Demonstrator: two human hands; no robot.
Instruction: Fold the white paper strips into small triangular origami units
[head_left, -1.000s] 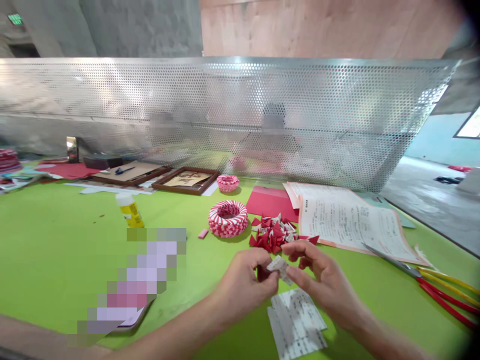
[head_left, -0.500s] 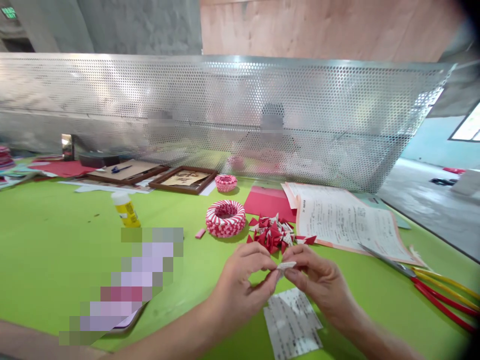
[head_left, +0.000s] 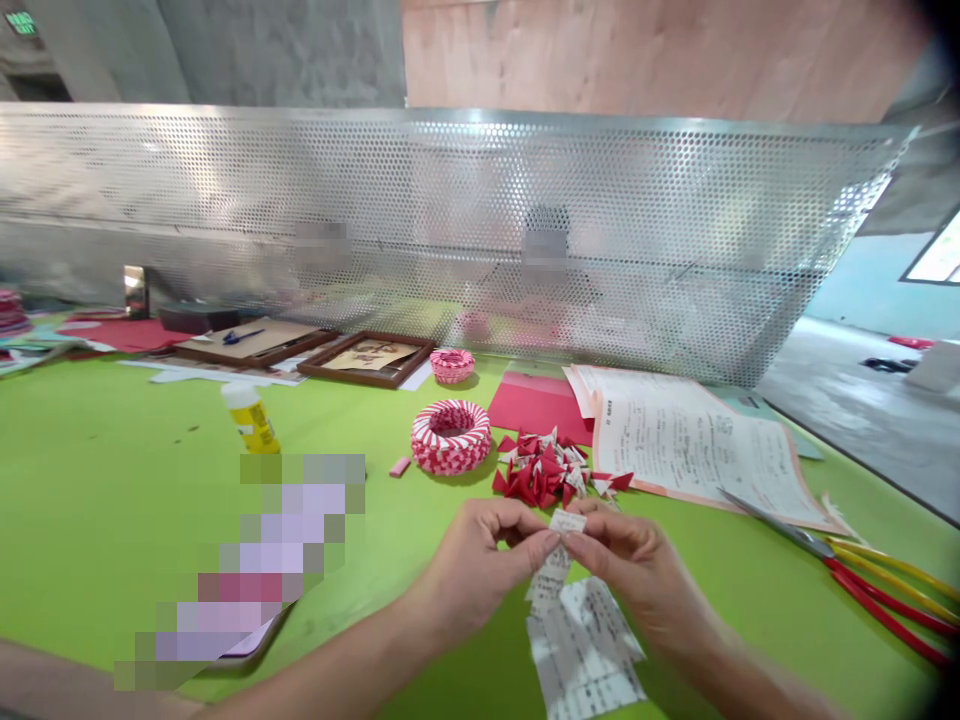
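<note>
My left hand (head_left: 487, 560) and my right hand (head_left: 637, 565) meet over the green table, thumbs and fingers pinching a small printed paper strip (head_left: 553, 577) between them. The strip's short top end stands up above the thumbs and its longer part hangs below. Under it lie printed paper pieces (head_left: 585, 650). Just beyond my fingers is a pile of red and white folded paper triangles (head_left: 544, 468). A red and white ring of folded paper (head_left: 451, 438) sits to the left of the pile, with a small pink piece (head_left: 400, 467) beside it.
Scissors (head_left: 810, 540) and printed sheets (head_left: 690, 440) lie at right, red paper (head_left: 536, 405) behind the pile. A glue bottle (head_left: 252, 417) and a blurred phone-like object (head_left: 259, 640) are at left. Frames (head_left: 367, 358) and a smaller ring (head_left: 452, 365) sit near the perforated metal screen (head_left: 450, 230).
The paper between my fingers has turned and opened out, so a longer strip now hangs below the thumbs. Both hands have shifted slightly.
</note>
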